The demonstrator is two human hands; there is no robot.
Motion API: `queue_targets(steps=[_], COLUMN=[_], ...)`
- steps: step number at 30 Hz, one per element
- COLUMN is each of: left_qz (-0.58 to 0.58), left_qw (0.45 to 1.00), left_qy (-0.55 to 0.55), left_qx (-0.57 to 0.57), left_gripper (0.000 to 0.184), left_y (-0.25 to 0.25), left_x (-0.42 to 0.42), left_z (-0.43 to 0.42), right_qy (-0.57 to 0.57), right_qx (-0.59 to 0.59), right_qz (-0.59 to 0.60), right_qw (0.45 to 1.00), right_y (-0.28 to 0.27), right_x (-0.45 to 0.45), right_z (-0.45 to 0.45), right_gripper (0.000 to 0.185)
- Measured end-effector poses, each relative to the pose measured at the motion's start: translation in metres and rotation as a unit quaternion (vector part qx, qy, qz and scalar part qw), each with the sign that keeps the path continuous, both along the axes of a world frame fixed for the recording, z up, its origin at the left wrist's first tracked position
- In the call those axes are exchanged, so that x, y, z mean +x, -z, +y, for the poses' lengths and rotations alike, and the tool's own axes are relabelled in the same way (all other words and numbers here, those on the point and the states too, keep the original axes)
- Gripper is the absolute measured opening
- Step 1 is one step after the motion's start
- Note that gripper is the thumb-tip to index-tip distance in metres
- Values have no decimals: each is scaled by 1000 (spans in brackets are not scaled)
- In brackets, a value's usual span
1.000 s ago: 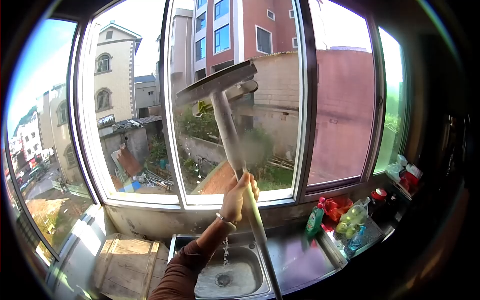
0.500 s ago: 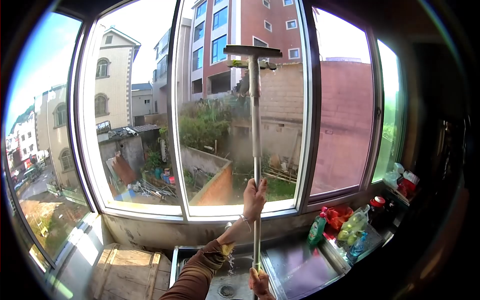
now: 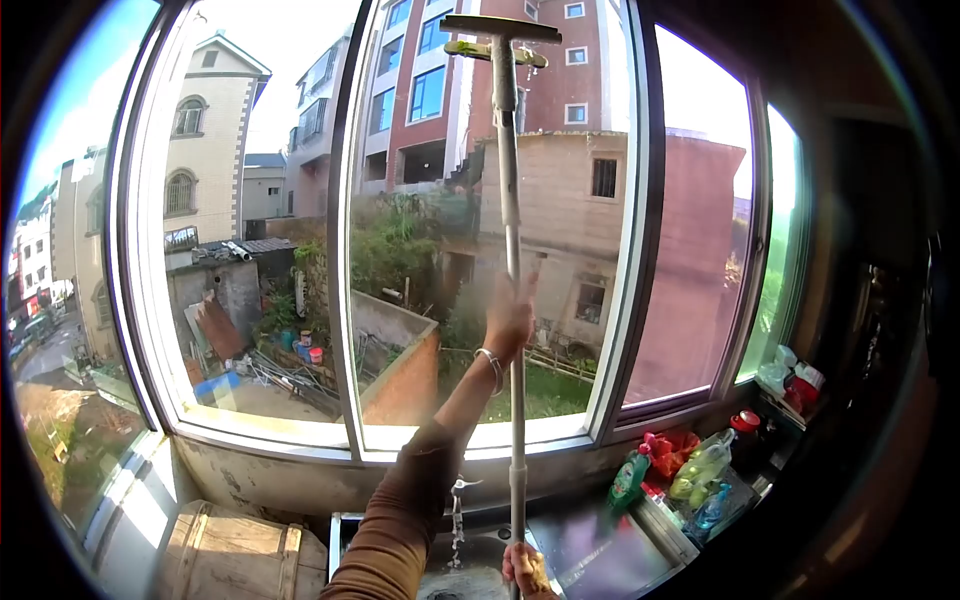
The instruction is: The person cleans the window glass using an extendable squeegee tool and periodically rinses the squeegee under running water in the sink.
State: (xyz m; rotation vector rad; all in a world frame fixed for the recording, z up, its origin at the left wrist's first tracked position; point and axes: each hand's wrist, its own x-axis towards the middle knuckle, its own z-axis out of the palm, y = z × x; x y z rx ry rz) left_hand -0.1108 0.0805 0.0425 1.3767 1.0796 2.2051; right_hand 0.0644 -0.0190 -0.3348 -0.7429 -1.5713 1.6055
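A long-handled window squeegee [image 3: 513, 210] stands nearly upright before the middle window pane [image 3: 400, 300], its wide blade at the top and a pad just below it. Partway up the pole, my left hand [image 3: 510, 322] is around it, a little blurred, with a bracelet at the wrist. My right hand [image 3: 527, 568] grips the pole's lower end, over the sink [image 3: 470, 570]. Water [image 3: 457, 530] runs down into the sink behind my left forearm.
A green bottle [image 3: 628, 478], red and clear plastic bags [image 3: 700, 475] and a blue-tinted bottle [image 3: 710, 512] stand right of the sink. A wooden board [image 3: 230, 555] lies at left. Window frames [image 3: 345, 230] divide the panes.
The squeegee head and my left hand have moved upward in the view. My right hand stays low on the pole. The view has shifted slightly.
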Motion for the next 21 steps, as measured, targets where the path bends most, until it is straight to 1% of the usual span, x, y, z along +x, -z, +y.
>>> queue_targets(steps=[1,2,3,4,5,6,7,8,9,10,11,14,16,17,19,21], left_qz=[46,91,114,133,144,158,142,142,155,154,156,125,109,108,69,46], left_qw=[998,990,983,978,976,970,975,971,976,976,976,980,984,984,991,992], left_qy=[-22,-89,-121,-153,-142,-178,-161,-192,-154,-152,-149,-146,-135,-137,-105,-109], left_qx=[31,65,73,51,79,57,59,-1,14,7,0,49,39,45,39,39], left_gripper=[33,33,33,32,33,36,39,40,40,39,38,35,33,32,30,29], left_y=[-16,-33,-52,-78,-104,-130,-153,-176,-190,-200,-203,-170,-132,-111,-67,-21], left_x=[-14,-28,-46,-50,-58,-62,-60,-51,-60,-66,-69,-72,-73,-73,-69,-60], left_z=[23,46,73,70,71,66,55,30,30,28,28,33,31,32,30,28], right_qy=[7,16,24,12,0,-14,-29,-39,-49,-47,-51,-37,-22,2,27,23], right_qx=[-17,22,62,63,63,72,80,90,98,103,92,82,83,121,141,117], right_qz=[40,28,16,37,57,69,81,81,82,81,92,83,57,44,5,-37], right_qw=[999,999,998,997,996,995,993,992,991,990,990,992,995,992,990,992], right_y=[-3,-26,-53,-68,-84,-105,-128,-147,-165,-179,-183,-158,-113,-87,-38,-6], right_x=[-12,-19,-28,-38,-48,-56,-64,-70,-75,-79,-83,-82,-72,-66,-47,-16], right_z=[11,14,19,28,36,40,42,44,44,41,41,43,54,60,62,48], right_gripper=[51,51,51,50,48,46,44,41,39,37,36,36,38,38,38,38])
